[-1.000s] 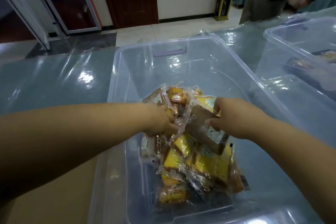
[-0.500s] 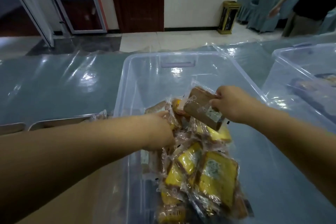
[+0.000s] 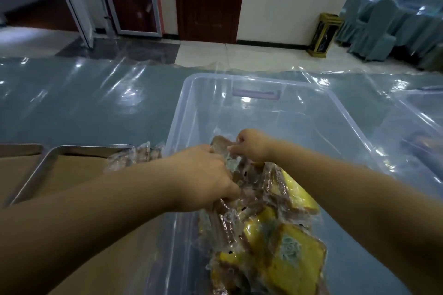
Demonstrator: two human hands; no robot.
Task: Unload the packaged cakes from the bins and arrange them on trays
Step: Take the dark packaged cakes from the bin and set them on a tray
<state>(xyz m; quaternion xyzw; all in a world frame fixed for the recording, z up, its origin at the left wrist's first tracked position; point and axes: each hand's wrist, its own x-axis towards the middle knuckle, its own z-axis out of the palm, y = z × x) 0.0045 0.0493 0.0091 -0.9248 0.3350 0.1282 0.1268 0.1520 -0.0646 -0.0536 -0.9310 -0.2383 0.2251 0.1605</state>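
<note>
Bare arms all the way: left forearm [image 3: 96, 220] and right forearm [image 3: 354, 189] uncovered right to the edge of view, left hand [image 3: 203, 177] and right hand [image 3: 253, 145] bare too.

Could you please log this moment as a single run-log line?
left hand: grips cake packets | right hand: pinches brown packet | bin: partly full | tray: holds wrapped cakes

The left hand [image 3: 203, 179] and right hand [image 3: 251, 145] are gripping a bunch of packaged cakes [image 3: 282, 242] inside the clear bin [image 3: 178, 122].
The left hand is clutching wrappers at the cluster's top; just beyond it the right hand is pinching a brown cake [image 3: 219, 142]. Yellow and brown packs are spreading out below the grip. Left of the grip, a metal tray [image 3: 91, 149] is holding a few wrapped cakes [image 3: 136, 154] beside the bin wall.
</note>
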